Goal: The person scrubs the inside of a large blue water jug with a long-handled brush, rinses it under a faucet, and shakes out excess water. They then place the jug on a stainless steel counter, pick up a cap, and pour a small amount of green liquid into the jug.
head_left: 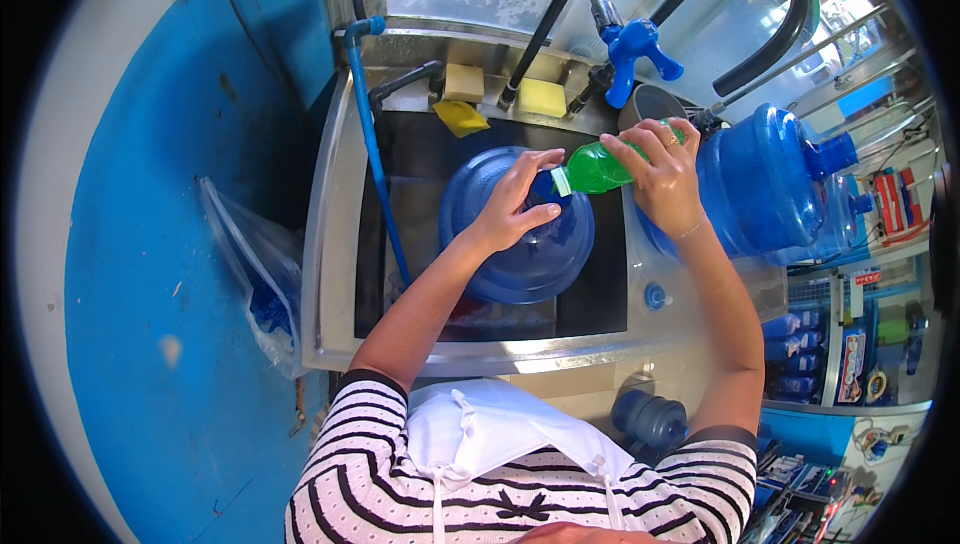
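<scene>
— Where is the green bottle [600, 166]?
— Tilted on its side over the sink [335, 244], white cap end pointing at the neck of the big blue jug [517, 244] that stands in the basin. The right hand [662, 179] has its fingers [640, 144] wrapped tight around the bottle's body.
— And the other hand?
— The left hand [515, 206] rests on the jug's shoulder, fingers curled around the neck, just below the bottle's cap. The cap sits between the two sets of fingers.
— What lies beyond them?
— Past the right fingers, a second blue jug [770, 184] lies on its side on the steel surface. Above the fingers, a blue tap handle [638, 52] and a black spout; near the left fingertips' far side, yellow sponges [500, 96] at the sink's back edge. A blue pipe [375, 154] runs down left of the jug.
</scene>
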The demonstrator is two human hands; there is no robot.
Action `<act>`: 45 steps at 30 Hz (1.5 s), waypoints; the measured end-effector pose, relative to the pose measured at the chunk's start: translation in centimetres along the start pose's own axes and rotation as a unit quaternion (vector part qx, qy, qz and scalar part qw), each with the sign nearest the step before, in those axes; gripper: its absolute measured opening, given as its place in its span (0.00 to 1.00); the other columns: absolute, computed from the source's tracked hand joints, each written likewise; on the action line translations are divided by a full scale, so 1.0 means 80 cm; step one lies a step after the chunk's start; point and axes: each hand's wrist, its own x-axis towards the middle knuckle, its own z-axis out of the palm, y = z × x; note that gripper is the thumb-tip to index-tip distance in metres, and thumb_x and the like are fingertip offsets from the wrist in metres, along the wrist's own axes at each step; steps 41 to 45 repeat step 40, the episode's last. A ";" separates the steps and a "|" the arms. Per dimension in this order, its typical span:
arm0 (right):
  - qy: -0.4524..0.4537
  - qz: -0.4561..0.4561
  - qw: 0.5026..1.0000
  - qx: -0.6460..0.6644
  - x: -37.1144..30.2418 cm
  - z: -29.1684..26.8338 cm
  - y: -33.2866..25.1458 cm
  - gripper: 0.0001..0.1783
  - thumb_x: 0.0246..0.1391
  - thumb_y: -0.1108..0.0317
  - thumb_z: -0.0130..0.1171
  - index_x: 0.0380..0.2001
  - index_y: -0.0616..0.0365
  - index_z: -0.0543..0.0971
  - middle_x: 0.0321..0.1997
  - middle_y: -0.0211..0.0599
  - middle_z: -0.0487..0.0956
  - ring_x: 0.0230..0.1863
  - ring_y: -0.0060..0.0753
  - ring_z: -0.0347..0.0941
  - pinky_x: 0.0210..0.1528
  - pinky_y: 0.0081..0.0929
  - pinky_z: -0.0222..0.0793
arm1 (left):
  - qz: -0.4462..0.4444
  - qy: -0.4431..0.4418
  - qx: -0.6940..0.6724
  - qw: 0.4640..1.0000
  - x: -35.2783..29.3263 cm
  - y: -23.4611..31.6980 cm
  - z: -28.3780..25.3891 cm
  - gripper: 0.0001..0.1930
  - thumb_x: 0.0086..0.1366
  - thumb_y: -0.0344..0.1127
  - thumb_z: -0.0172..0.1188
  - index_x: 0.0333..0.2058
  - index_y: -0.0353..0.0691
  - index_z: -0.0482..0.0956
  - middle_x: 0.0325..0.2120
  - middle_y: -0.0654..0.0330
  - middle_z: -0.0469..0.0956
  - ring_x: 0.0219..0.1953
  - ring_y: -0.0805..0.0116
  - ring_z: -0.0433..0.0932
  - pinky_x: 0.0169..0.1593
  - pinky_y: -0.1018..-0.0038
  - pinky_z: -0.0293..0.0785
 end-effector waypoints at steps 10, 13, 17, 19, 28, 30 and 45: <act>-0.031 -0.006 0.998 0.047 -0.034 0.021 -0.032 0.25 0.37 0.75 0.62 0.44 0.45 0.83 0.36 0.28 0.77 0.45 0.36 0.74 0.51 0.44 0.60 | -0.026 0.117 0.073 0.990 -0.002 -0.017 -0.017 0.31 0.68 0.48 0.59 0.63 0.38 0.61 0.59 0.50 0.67 0.64 0.58 0.63 0.66 0.68 0.54; -0.034 0.116 0.992 0.045 -0.046 0.039 -0.045 0.26 0.37 0.76 0.64 0.45 0.44 0.82 0.36 0.28 0.77 0.43 0.37 0.73 0.50 0.43 0.60 | -0.033 0.157 0.091 0.983 -0.001 -0.024 -0.016 0.33 0.68 0.50 0.57 0.64 0.37 0.60 0.61 0.48 0.65 0.65 0.56 0.63 0.67 0.66 0.54; -0.042 0.122 0.989 0.073 -0.058 0.055 -0.054 0.29 0.35 0.77 0.65 0.45 0.43 0.82 0.36 0.26 0.77 0.41 0.36 0.73 0.49 0.43 0.60 | -0.003 0.195 0.133 0.972 -0.004 -0.029 -0.009 0.33 0.70 0.51 0.54 0.64 0.35 0.59 0.61 0.45 0.65 0.65 0.51 0.62 0.67 0.63 0.54; -0.054 0.105 0.988 0.095 -0.057 0.057 -0.061 0.27 0.35 0.76 0.66 0.44 0.44 0.83 0.34 0.27 0.77 0.41 0.36 0.73 0.49 0.40 0.60 | 0.003 0.202 0.136 0.970 -0.005 -0.030 -0.005 0.33 0.70 0.52 0.52 0.64 0.35 0.59 0.61 0.44 0.64 0.65 0.49 0.62 0.68 0.62 0.53; 0.037 0.234 0.964 0.122 -0.039 0.063 -0.031 0.25 0.35 0.76 0.68 0.43 0.47 0.84 0.32 0.29 0.78 0.40 0.35 0.74 0.49 0.34 0.61 | -0.002 0.207 0.136 0.969 -0.010 -0.032 -0.002 0.33 0.72 0.52 0.49 0.66 0.35 0.56 0.62 0.45 0.63 0.65 0.49 0.61 0.68 0.61 0.53; 0.054 0.224 0.966 0.120 -0.029 0.062 -0.024 0.25 0.34 0.76 0.68 0.42 0.48 0.84 0.32 0.29 0.78 0.40 0.35 0.74 0.49 0.33 0.61 | -0.009 0.191 0.137 0.972 -0.010 -0.034 0.003 0.33 0.72 0.52 0.48 0.66 0.34 0.55 0.63 0.45 0.61 0.66 0.48 0.60 0.68 0.61 0.52; 0.049 0.365 0.908 0.199 -0.038 0.130 0.005 0.27 0.38 0.63 0.77 0.45 0.53 0.81 0.41 0.39 0.83 0.46 0.40 0.75 0.55 0.37 0.66 | -0.003 0.149 0.125 0.981 -0.016 -0.036 0.007 0.33 0.72 0.48 0.51 0.67 0.36 0.52 0.66 0.45 0.59 0.68 0.47 0.58 0.70 0.59 0.47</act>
